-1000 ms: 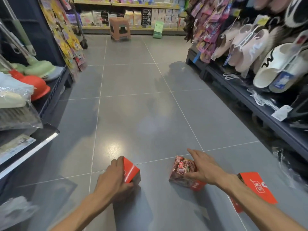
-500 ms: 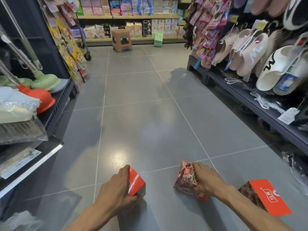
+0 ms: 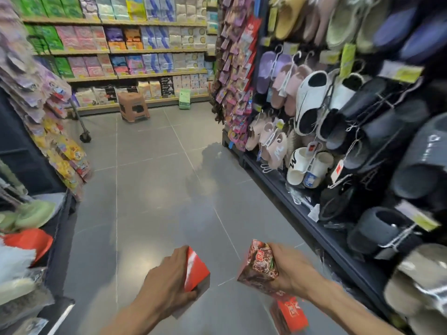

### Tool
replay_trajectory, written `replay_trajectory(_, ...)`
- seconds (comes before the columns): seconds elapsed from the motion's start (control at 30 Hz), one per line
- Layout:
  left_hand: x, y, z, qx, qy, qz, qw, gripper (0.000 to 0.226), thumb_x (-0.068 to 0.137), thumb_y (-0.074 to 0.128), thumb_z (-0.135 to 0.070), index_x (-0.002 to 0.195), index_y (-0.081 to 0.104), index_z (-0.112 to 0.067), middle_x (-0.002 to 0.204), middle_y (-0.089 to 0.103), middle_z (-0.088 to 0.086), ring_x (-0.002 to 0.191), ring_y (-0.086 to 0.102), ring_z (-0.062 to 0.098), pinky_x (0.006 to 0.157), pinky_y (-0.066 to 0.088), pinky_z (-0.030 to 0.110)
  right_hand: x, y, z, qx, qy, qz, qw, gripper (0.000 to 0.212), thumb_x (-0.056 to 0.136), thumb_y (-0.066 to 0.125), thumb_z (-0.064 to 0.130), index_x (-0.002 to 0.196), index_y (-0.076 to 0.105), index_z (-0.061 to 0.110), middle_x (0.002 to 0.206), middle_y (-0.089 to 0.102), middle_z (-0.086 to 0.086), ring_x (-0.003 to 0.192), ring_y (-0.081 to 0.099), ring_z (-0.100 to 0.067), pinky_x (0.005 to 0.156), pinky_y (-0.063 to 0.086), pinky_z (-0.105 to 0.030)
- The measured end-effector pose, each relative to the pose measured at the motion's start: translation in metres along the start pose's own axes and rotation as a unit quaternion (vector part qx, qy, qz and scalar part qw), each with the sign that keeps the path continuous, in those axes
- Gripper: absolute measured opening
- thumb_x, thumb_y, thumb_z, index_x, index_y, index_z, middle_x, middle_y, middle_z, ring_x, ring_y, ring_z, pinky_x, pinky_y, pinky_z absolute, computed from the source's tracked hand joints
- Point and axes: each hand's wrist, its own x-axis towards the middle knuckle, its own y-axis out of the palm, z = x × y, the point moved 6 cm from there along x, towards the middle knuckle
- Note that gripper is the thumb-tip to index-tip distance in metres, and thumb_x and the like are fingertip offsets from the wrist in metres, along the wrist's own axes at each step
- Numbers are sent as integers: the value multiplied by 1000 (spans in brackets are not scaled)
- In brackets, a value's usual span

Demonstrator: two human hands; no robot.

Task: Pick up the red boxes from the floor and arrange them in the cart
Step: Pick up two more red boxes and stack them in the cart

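Grip worries me: my left hand (image 3: 169,276) and right hand (image 3: 290,274) each clamp a red box (image 3: 194,272), and the near-right third box (image 3: 290,313) could be forgotten.

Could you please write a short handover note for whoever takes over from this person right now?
Left hand: grips a red box, held above the floor.
Right hand: fingers curled round a second red box, its pictured side facing the camera.
A third red box shows below the right forearm, apparently on the floor.
Cart: only a wheel and leg show far down the aisle on the left; possibly the cart.
Done: two boxes in hand. Left: carry both to the cart, arrange them, fetch the third.
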Motion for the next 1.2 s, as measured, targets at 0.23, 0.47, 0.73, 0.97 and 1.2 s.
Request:
replay_trajectory(0.23,-11,-221,-167,40,161,10,986,73,69,49,-87,116,35,-34,104,52,-13,97,57,16,74,49,37,-145,-284,-1,18,90,-40,995,84,56,67,73,127,43,36,113,61,9,109,62,-24,86,50,-42)
replay_trajectory(0.47,-65,-393,-324,36,293,56,954,95,64,52,-89,137,31,-30,121,53,-12,108,59,16,83,49,35,-321,-488,-3,12,174,-91,981,97,56,70,74,136,38,29,124,56,4,114,58,-24,89,50,-43)
replay_trajectory(0.73,-149,-461,-518,78,491,67,865,106,63,57,-81,148,22,-29,133,49,-14,112,56,13,84,48,32,-561,-591,-29,32,333,-136,932,113,58,75,74,150,28,26,138,55,3,119,57,-21,97,51,-38)
replay_trajectory(0.97,-290,-441,-708,99,651,78,748,107,66,59,-79,151,21,-26,135,53,-8,116,57,15,88,46,30,-815,-597,-47,49,500,-175,847,120,58,70,81,152,25,22,145,49,-1,127,54,-25,100,51,-44)
replay_trajectory(1.2,-495,-377,-871,87,768,104,626,110,69,58,-82,153,15,-25,140,51,-5,119,54,16,88,47,31,-1073,-551,-25,51,643,-197,738,113,73,77,68,158,19,19,156,39,-3,134,48,-24,102,48,-40)
